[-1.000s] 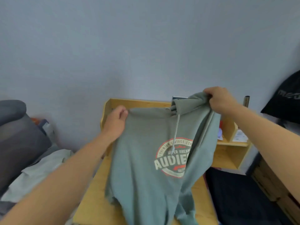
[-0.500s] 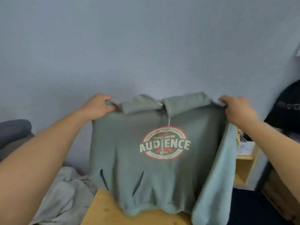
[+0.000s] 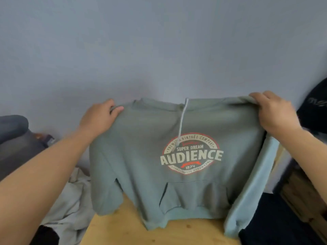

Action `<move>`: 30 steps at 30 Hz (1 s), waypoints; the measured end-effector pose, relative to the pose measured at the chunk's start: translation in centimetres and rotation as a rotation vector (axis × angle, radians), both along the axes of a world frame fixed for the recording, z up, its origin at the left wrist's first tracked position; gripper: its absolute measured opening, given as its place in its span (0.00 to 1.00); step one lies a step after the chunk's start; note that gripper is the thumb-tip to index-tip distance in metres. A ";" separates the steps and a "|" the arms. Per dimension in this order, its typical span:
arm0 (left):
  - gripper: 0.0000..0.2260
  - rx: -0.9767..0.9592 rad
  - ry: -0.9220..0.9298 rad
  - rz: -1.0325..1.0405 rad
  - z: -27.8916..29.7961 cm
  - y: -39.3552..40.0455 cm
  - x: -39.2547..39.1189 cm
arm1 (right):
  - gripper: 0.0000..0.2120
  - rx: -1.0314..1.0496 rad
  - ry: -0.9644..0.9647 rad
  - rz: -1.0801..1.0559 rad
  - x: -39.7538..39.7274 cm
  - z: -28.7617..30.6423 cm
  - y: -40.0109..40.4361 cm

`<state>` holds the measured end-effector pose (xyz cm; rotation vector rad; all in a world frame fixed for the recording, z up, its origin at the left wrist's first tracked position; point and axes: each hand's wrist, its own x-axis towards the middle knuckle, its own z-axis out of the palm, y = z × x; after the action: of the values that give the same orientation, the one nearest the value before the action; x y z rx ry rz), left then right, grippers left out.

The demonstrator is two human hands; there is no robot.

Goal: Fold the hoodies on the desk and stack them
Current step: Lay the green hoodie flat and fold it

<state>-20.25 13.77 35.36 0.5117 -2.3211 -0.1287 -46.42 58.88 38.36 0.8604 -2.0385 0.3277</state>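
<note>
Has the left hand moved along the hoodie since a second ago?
Yes. The left hand now grips the hoodie far left of the white drawstring, stretching the shoulders wide.

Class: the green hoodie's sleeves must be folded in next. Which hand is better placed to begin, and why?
Probably the right hand: beside it a sleeve of the green hoodie hangs free. The left hand grips the other shoulder.

I saw the hoodie (image 3: 146,156) hanging spread before the wall (image 3: 159,41), its hem touching the tabletop (image 3: 185,232) below. The left hand (image 3: 99,117) gripped one shoulder, the right hand (image 3: 276,112) the other. A crumpled cloth (image 3: 70,206) lay left of the tabletop; at far right hung what looked like another garment (image 3: 316,106).
</note>
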 end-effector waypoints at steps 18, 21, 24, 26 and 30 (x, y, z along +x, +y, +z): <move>0.06 -0.046 -0.561 -0.071 -12.8 -1.3 -1.9 | 0.10 0.760 -0.325 -0.265 0.0 -14.1 -2.6; 0.04 0.063 -0.796 0.008 -22.0 -0.3 1.3 | 0.11 0.898 -0.481 -0.238 1.9 -23.2 -2.1; 0.09 0.208 -1.053 0.098 -29.7 0.6 4.9 | 0.11 0.996 -0.856 -0.308 4.6 -30.7 -1.2; 0.09 0.393 -1.115 0.229 -32.6 1.6 6.5 | 0.10 0.840 -1.251 -0.384 5.8 -34.0 -1.3; 0.11 1.539 -0.830 0.435 -31.3 3.4 5.2 | 0.15 -0.008 -1.910 -0.436 4.9 -33.5 -4.3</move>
<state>-15.02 17.20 4.04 2.0669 -2.2970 -1.8203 -41.56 54.63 4.86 -0.2872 -3.7599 1.1848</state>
